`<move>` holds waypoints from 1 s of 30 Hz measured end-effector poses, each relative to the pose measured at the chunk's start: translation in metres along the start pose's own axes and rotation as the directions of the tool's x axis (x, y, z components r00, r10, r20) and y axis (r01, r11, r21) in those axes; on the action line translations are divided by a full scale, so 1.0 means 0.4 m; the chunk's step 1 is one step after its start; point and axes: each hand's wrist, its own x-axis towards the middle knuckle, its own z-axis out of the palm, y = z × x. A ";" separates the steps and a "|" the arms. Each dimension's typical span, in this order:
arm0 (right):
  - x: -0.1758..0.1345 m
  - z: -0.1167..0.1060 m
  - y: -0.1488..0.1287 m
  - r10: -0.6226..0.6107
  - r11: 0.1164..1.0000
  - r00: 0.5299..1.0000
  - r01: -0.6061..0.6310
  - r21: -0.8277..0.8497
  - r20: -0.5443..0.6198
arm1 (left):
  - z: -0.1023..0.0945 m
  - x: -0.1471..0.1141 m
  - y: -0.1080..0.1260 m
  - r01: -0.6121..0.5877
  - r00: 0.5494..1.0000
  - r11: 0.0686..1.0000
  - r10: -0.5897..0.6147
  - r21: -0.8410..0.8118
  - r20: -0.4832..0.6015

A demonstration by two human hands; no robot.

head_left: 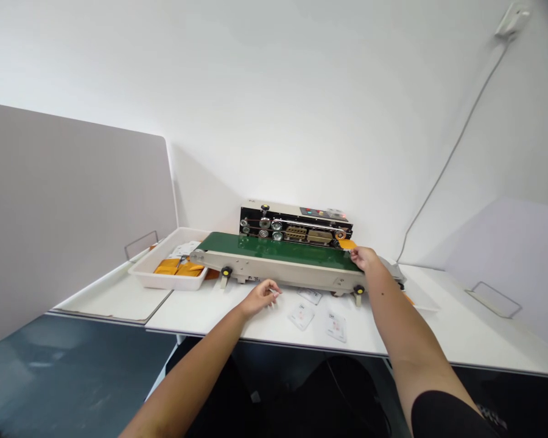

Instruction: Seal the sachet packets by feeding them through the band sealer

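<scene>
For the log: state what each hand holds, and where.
Right hand pinches an orange pouch by its near edge on the green belt. Left hand: small item, unclear.

A green belt runs by orange packets in a white tray.

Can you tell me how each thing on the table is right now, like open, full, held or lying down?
Left hand: loosely curled, resting on the table, holding nothing visible.
Right hand: at the belt's right end, touching an orange pouch.
Belt: bare except at the right end.
Sealer: lights showing on top.
Tray: holds orange and white packets.
Three white packets: lying flat, untouched.
</scene>
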 end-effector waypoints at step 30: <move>-0.699 -0.038 0.141 0.032 0.830 0.355 0.511 -0.223 0.934 | 0.012 -0.003 0.024 0.022 1.000 0.987 -0.025 0.156 0.019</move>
